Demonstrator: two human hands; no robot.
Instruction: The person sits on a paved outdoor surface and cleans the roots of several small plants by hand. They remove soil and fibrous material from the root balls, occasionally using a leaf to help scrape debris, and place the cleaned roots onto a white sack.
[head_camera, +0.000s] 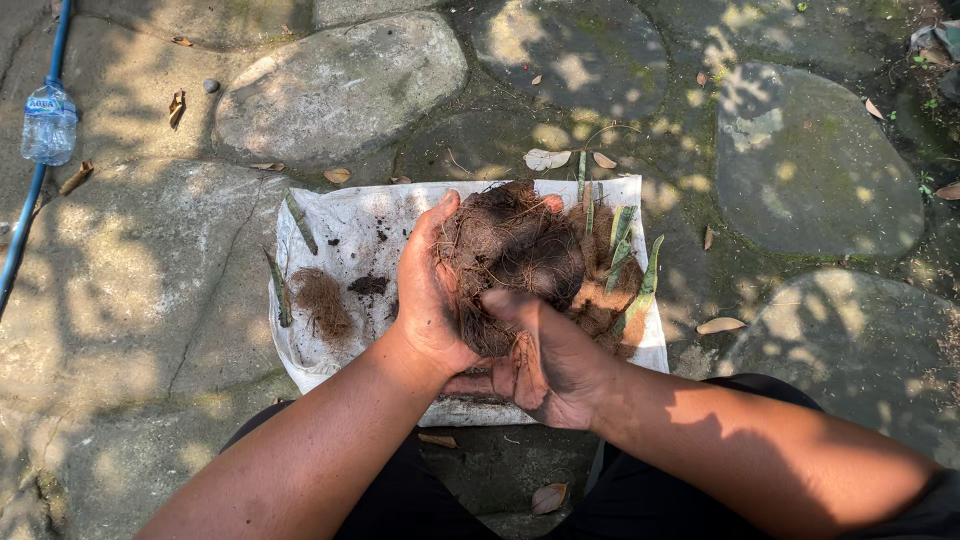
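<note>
One plastic bottle (49, 122), one white sheet (345, 225), two hands — left (428, 290), right (548, 360) — one fibre clump (512, 250).

fibre clump (515, 255) on sack (350, 225), bottle (48, 122) far left

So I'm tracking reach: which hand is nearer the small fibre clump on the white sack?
Left. The left hand is just right of the small fibre clump; the right hand is farther right.

green stalks (622, 250) right, bare cloth (340, 225) left
</note>
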